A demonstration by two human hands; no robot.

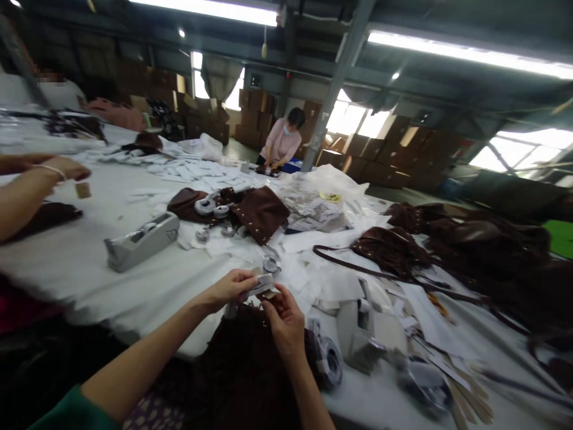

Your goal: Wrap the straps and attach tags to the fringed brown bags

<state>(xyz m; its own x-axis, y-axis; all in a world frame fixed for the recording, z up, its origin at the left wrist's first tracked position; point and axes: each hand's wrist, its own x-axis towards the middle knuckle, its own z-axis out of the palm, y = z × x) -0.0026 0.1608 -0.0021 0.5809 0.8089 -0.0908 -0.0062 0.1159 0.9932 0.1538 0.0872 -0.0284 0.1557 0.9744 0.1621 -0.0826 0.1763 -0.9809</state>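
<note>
Left hand [230,289], right hand [284,319] tight on strip [264,285] over bag [242,373] at table [152,295] edge

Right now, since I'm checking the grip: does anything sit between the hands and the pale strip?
Nothing visible does. The left hand and right hand both pinch the pale strip above the dark brown bag; the grey tape dispenser lies apart, further left.
</note>
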